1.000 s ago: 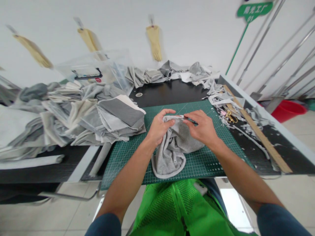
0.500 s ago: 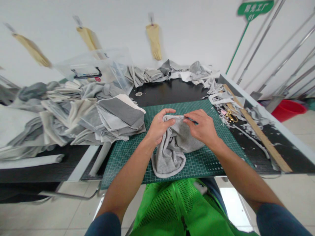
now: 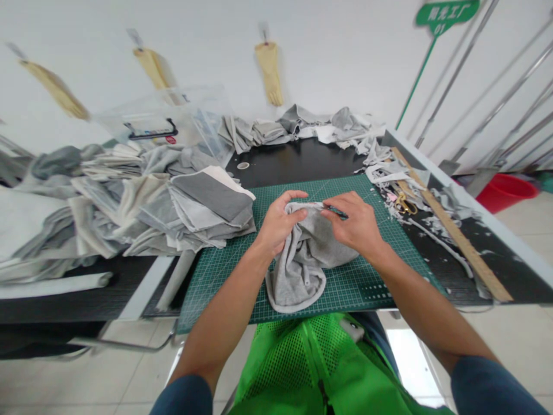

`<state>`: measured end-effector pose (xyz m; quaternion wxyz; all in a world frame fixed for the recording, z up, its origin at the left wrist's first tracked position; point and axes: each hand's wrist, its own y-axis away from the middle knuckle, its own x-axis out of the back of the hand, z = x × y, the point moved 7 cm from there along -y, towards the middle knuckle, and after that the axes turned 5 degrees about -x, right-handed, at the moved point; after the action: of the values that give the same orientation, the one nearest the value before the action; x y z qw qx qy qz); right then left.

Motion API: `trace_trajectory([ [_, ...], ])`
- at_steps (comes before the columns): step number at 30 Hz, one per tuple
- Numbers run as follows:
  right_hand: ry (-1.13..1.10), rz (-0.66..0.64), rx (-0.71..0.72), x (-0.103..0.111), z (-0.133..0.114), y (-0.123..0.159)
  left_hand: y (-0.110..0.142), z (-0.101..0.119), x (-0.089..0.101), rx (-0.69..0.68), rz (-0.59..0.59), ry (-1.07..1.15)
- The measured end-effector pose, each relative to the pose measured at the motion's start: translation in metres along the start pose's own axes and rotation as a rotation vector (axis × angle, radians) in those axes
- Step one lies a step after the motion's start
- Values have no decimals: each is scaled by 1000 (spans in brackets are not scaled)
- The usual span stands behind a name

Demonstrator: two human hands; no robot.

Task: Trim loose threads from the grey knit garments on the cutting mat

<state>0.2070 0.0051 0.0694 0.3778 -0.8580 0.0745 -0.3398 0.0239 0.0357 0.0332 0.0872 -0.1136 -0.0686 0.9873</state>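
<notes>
The left hand (image 3: 279,223) was closed on the pale edge of a piece of grey cloth (image 3: 305,259), the edge pinched between its thumb and the fingers, with the index finger bent over above the thumb and reaching toward the right hand (image 3: 353,222). The right hand had its thumb and fingers drawn together on a small dark tool (image 3: 339,212), whose tip lay at that same edge; most of the tool was hidden by the fingers, so its kind could not be told. The two hands were near each other but apart, with a short run of the edge between them. The cloth hung from this edge in loose folds and lay on the green cutting mat (image 3: 224,276), its rounded lower end near the front of the mat. Beyond the mat's left side rose a heap of grey and white fabric (image 3: 155,202). On the right lay a long wooden ruler (image 3: 464,242), and gold-handled scissors (image 3: 405,203) sat among pale scraps (image 3: 375,153). A small white ring (image 3: 243,166) lay on the black table (image 3: 294,161) behind the mat.
</notes>
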Motion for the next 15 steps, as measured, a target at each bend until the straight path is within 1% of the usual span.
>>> trace_trajectory([
  [8,3,10,-21,-1,1,0,1,2,0,-1,22,-27],
  [15,18,31,-17,3,1,-1,-3,-2,7,20,89,-20],
])
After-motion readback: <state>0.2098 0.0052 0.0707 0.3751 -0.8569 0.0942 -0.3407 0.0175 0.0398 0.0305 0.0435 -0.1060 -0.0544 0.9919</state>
